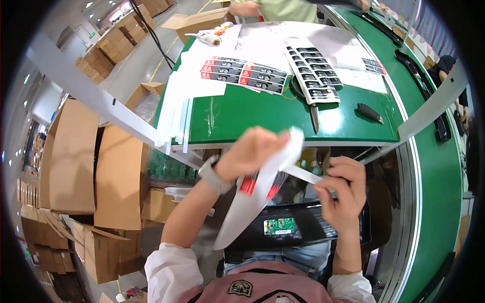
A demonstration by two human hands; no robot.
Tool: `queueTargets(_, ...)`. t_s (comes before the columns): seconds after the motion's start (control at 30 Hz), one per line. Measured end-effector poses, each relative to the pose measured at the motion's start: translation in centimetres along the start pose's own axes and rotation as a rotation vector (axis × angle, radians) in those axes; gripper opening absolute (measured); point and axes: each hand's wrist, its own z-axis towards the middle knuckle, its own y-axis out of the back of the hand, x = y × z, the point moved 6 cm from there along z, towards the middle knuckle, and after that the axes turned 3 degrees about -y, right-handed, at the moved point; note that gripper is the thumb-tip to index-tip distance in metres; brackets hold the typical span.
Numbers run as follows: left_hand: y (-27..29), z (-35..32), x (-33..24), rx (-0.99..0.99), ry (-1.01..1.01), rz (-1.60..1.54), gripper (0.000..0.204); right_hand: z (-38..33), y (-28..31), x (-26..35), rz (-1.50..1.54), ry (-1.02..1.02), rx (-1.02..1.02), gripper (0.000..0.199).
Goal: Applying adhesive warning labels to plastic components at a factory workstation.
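Note:
My left hand (251,154), slightly blurred, grips the upper end of a white label sheet (245,214). Red and dark printed parts of the sheet show just below the fingers. A narrow white strip (304,175) runs from the sheet to my right hand (344,194), whose thumb and fingers pinch its end. Whether the strip is still joined to the sheet cannot be made out. Below both hands, a long black panel (316,216) lies across my lap. On it rests a green circuit board (279,226), apart from either hand.
On the green table (242,118) lie label sheets (245,73), a curled label stack (314,70) over scissors (314,118), and a black tool (370,112). Cardboard boxes (118,177) stand at left. A white post (434,108) and green conveyor (437,177) are at right. Another person (288,10) is beyond the table.

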Motion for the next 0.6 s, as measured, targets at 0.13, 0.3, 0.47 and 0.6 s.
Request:
queueTargets(0.13,9.5,5.4,10.1,-0.728,0.26,-0.175,0.059,-2.1,2.5,-2.4,-0.026,-0.307,-0.119,0.011)
queueTargets(0.3,18.0,5.3,11.8,-1.014,0.572,0.511,0.059,-7.4,2.5,-4.7,0.125,-0.532,-0.013,0.014)
queueTargets(0.47,9.0,-0.1,2.3,-0.87,-0.202,0.794,0.019,-13.3,0.2,-6.6,-0.177,-0.435,0.482,0.048)
queueTargets(0.6,-3.7,-8.4,2.9,0.03,-0.144,0.662,0.038,-15.9,-1.7,-8.6,-0.307,-0.38,0.743,0.064)
